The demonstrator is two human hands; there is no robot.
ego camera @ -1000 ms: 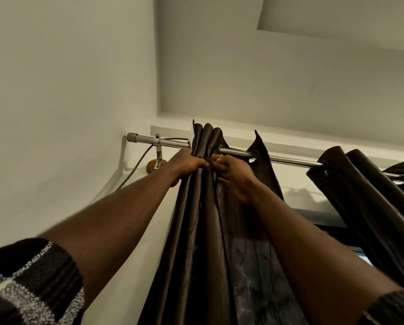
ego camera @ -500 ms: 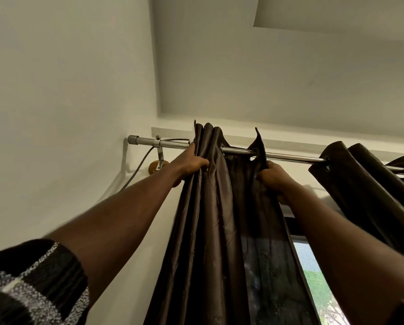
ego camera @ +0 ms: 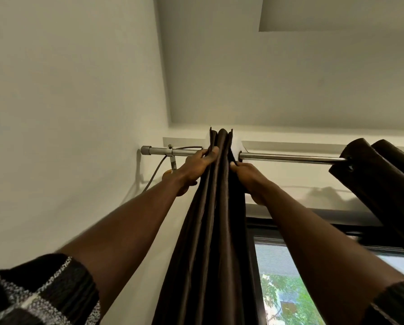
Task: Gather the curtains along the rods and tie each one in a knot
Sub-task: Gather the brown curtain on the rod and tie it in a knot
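The dark brown curtain (ego camera: 216,231) hangs from the metal rod (ego camera: 290,158), bunched into tight upright folds. Its top sits just below the middle of the view and its length drops away to six o'clock. The left hand (ego camera: 196,167) grips the bundle on its nine o'clock side, right under the rod, with the fingers curled round the outer folds. The right hand (ego camera: 247,177) grasps the three o'clock side a little lower, its thumb pressed into the cloth, so the folds lie packed between the two hands.

Bare rod runs from the bundle toward three o'clock, where a second curtain (ego camera: 379,184) hangs well apart from the first. At nine o'clock from the bundle the rod ends in a cap near the wall (ego camera: 67,113), with a bracket (ego camera: 172,160) and a thin cable (ego camera: 155,171) beside it. A window (ego camera: 287,296) shows green leaves at five o'clock. A patterned sleeve (ego camera: 32,296) fills seven o'clock, and the ceiling (ego camera: 266,78) spans twelve.
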